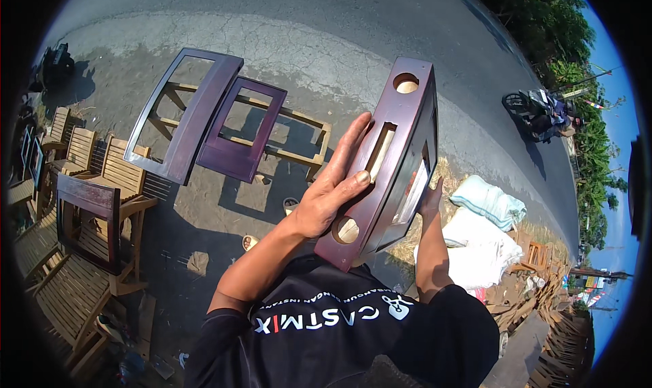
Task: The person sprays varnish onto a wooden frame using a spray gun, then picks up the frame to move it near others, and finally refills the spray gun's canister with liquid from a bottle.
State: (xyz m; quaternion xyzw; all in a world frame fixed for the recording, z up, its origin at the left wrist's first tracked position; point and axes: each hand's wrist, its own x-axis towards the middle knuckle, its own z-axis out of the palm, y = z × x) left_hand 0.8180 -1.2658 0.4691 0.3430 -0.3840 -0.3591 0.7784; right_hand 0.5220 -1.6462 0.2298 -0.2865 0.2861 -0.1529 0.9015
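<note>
A dark reddish-brown wooden box (406,120) is held up tilted in front of my chest. Its narrow face has two round holes with a long slot between them, and its broad side shows rectangular openings. My left hand (333,194) grips the narrow face, thumb at the slot's lower end and fingers stretched along the slot's left side. On the far side, my right hand (432,196) supports the box by its right edge; most of its fingers are hidden.
Two dark-stained wooden frames (234,158) lie on a wooden trestle (299,155). Several slatted wooden chairs (122,164) stand at left, with another dark frame (88,190) leaning on them. White sacks (475,242) and scrap wood (523,303) lie at right. A person rides a motorcycle (540,114) on the road (380,14).
</note>
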